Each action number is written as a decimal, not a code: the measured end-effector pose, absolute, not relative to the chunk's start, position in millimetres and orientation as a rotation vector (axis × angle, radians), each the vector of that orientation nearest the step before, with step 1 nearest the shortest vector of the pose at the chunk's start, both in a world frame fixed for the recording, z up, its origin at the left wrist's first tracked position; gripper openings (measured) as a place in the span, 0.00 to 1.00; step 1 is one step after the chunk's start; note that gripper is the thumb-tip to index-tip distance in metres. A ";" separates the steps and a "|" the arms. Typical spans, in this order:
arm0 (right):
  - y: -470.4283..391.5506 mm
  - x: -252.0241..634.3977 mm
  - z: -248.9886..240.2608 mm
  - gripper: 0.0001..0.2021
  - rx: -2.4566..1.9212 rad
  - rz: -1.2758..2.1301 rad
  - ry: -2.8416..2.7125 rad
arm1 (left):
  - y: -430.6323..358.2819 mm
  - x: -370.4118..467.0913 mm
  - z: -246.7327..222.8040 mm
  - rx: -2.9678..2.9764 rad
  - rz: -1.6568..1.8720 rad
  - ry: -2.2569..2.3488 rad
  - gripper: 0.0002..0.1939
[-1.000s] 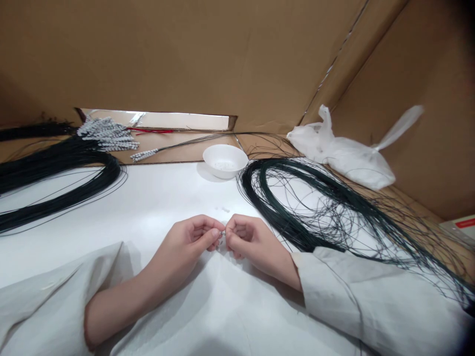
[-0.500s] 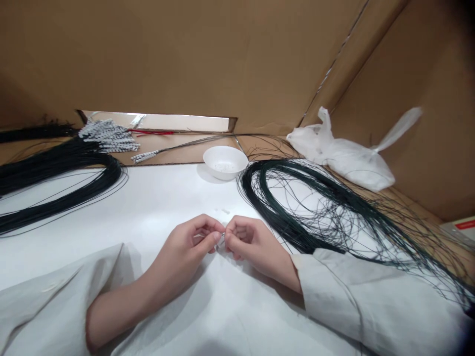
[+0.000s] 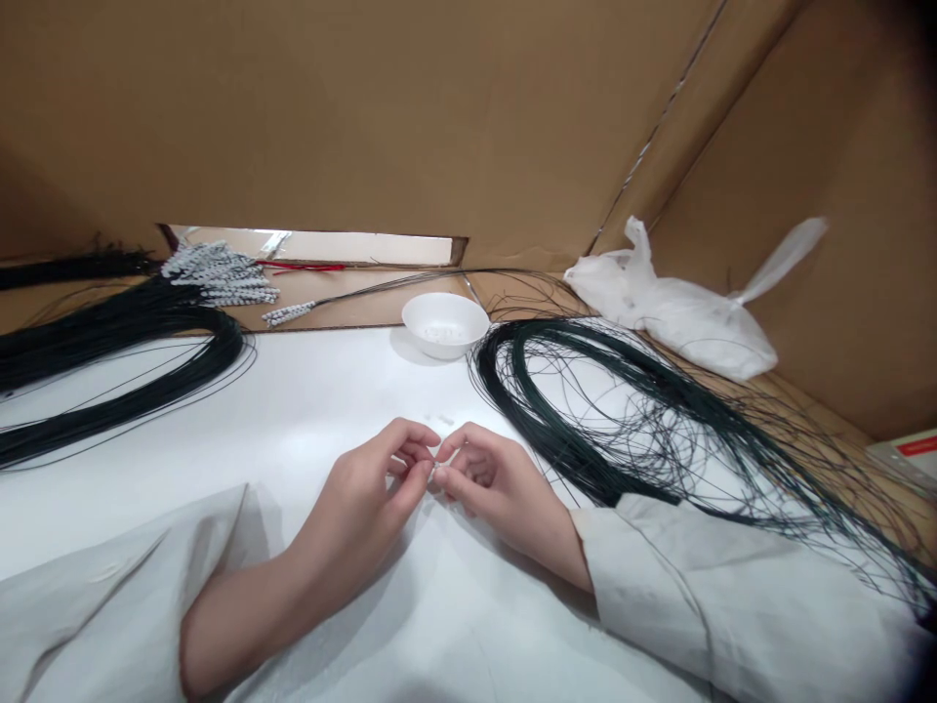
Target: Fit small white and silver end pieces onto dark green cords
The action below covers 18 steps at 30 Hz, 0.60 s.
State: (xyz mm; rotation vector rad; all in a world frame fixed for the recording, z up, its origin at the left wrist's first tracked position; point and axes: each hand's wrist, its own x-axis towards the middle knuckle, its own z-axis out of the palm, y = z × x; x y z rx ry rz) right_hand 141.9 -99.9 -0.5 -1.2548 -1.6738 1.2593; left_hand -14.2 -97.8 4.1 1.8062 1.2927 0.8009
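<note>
My left hand [image 3: 381, 483] and my right hand [image 3: 494, 474] meet fingertip to fingertip over the white table. Both are closed in a pinch around something tiny between them, too small to make out. Just beyond the fingers lie a few small white pieces [image 3: 444, 420] on the tabletop. A white bowl [image 3: 445, 325] with small white bits in it stands farther back. To the right of my right hand is a loose coil of dark green wire [image 3: 586, 454].
At the left lies a bundle of dark wires [image 3: 168, 376] with white-beaded ends [image 3: 220, 273]. A smaller beaded bunch [image 3: 289, 313] rests near the back edge. White plastic bags [image 3: 680, 312] sit at the back right. Cardboard walls [image 3: 366, 117] enclose the table [image 3: 314, 381].
The fingers of both hands have shifted slightly, with the index fingers more raised and arched. The view has moved a little. The other objects lie as before.
</note>
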 end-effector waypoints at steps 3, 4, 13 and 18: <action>-99.3 142.5 0.0 0.05 -1.246 1.276 -1.696 | -99.2 -13.4 5.5 1.878 0.802 1.317 0.07; -99.1 142.6 -0.3 0.04 -1.237 1.284 -1.695 | -99.9 -13.5 6.0 1.895 0.795 1.317 0.07; -98.4 141.7 2.1 0.03 -1.227 1.306 -1.675 | -103.2 -11.8 9.2 1.912 0.784 1.286 0.08; -98.6 140.8 4.5 0.02 -1.250 1.306 -1.592 | -97.5 -12.7 8.1 1.991 0.802 1.310 0.08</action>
